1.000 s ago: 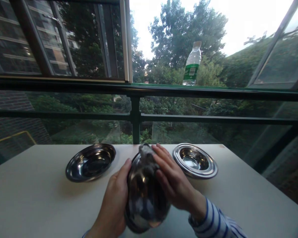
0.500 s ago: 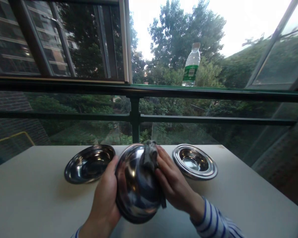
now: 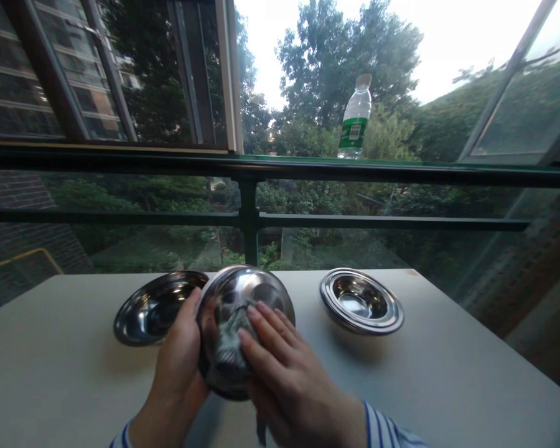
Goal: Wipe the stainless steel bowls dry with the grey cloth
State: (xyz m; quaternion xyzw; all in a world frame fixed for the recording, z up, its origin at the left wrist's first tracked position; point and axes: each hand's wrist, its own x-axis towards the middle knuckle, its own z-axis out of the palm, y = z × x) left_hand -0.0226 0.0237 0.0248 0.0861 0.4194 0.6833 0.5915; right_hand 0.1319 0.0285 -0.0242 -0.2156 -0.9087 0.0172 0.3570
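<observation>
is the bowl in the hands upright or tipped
Tipped: the bowl shows the camera its rounded outside, the left hand gripping its side, the right hand over that surface.

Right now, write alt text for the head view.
The left hand holds a shiny metal bowl, its outside facing the camera, while the right hand presses a greyish cloth onto it. Behind, on a white table, sit another metal bowl at left and seemingly nested bowls at right.
</observation>
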